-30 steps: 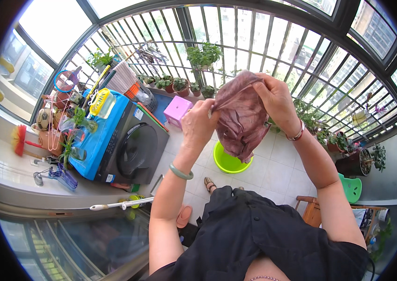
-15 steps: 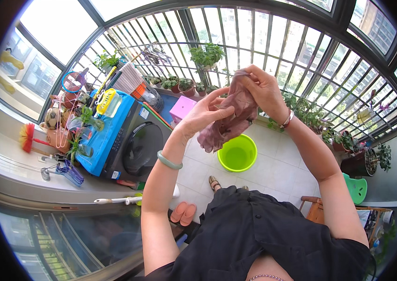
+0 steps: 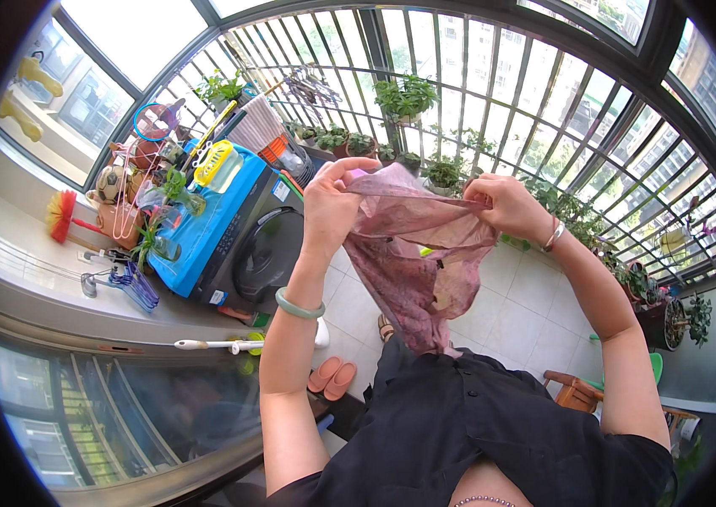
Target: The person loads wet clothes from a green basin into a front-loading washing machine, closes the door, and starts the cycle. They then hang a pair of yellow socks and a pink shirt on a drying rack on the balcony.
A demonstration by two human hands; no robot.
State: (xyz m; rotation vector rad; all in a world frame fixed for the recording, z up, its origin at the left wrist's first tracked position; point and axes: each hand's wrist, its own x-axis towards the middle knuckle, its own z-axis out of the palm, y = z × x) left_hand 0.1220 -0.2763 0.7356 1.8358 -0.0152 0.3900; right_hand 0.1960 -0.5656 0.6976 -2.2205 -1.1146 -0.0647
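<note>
A thin, wrinkled mauve cloth (image 3: 408, 283) hangs open in front of my chest, its upper edge stretched between my hands. My left hand (image 3: 331, 207) is closed on the upper left corner. My right hand (image 3: 517, 207) pinches the other end of that edge. The lower part narrows and hangs down to my black shirt. I cannot make out what kind of garment or cloth it is. Behind it, most of a lime green bucket is hidden; only a bright sliver (image 3: 425, 251) shows.
At left stands a dark front-loading washing machine (image 3: 266, 253) with a blue cover (image 3: 201, 228) and a yellow brush-like item on top. Potted plants (image 3: 404, 97) line the barred window. Pink slippers (image 3: 332, 378) lie on the tiled floor. A wooden chair (image 3: 573, 390) is at lower right.
The bunched cloth has been spread out, and my hands have moved apart and lower. It now covers nearly all of the green bucket. The view has shifted slightly.
</note>
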